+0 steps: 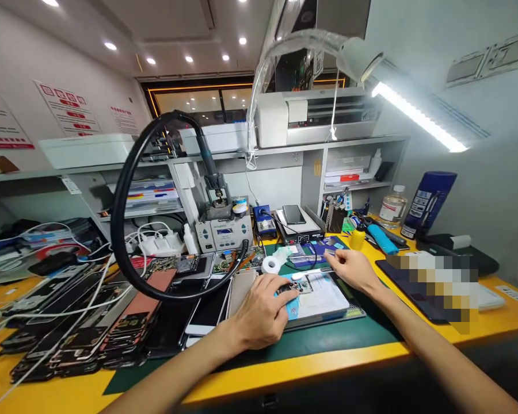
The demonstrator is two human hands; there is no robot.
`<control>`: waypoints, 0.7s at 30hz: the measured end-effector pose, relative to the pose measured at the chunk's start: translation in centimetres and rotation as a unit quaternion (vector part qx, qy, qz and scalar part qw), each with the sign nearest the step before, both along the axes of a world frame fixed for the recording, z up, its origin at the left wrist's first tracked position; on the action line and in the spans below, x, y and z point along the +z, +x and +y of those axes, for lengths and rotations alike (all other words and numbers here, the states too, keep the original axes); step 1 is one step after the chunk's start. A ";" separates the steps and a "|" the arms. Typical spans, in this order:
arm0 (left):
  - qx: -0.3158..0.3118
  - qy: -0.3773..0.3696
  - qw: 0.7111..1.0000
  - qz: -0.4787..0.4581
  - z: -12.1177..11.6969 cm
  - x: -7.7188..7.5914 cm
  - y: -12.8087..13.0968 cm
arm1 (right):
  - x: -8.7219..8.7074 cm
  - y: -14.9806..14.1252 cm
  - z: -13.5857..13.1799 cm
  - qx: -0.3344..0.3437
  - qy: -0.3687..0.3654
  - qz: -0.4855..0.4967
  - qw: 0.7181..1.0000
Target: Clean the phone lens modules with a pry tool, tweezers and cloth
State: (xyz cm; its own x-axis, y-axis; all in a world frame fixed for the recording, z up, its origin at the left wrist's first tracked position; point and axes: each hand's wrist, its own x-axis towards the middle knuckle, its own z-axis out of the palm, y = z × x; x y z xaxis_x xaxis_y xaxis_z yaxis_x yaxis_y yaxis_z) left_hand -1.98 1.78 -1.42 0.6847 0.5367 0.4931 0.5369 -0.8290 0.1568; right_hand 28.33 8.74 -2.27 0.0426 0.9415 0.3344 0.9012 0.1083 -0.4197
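Observation:
A white and blue box [323,299] lies on the green mat in front of me, with a small dark circuit board [302,286] on top. My left hand [263,310] rests at the box's left end, its fingers bent and holding the small board down. Beyond the box's right end, my right hand [351,269] is closed in a pinch; what sits between thumb and finger is too small to make out. A white roll of tape [271,265] stands just past my left fingers. By the board lies a white cotton-like piece [299,276].
Stacked phone parts [129,322] crowd the left, under a looping black hose [118,230]. A hot-air station [224,233] stands behind. On the right are a dark tablet [414,290], a yellow bottle [358,237] and a blue cylinder [382,239]. A bright lamp [418,118] hangs above.

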 end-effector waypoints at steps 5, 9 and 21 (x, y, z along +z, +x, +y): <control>-0.008 0.004 1.000 -0.009 0.0 0.1 0.0 | 0.4 -0.4 -0.3 0.009 0.037 0.010 0.999; -0.011 0.009 1.000 -0.018 -0.1 0.1 0.0 | 0.7 -0.6 -0.6 0.010 0.046 0.014 0.999; -0.006 0.002 0.999 -0.039 -0.3 0.1 0.1 | 0.6 -0.7 -0.8 0.022 0.039 0.015 0.999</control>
State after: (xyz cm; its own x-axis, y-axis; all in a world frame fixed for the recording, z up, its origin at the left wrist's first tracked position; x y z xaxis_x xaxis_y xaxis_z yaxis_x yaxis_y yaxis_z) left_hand -1.87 1.44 -1.35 0.6507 0.5270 0.5467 0.5136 -0.8357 0.1943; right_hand 27.59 7.92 -1.69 0.0124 0.9139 0.4058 0.8824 0.1809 -0.4344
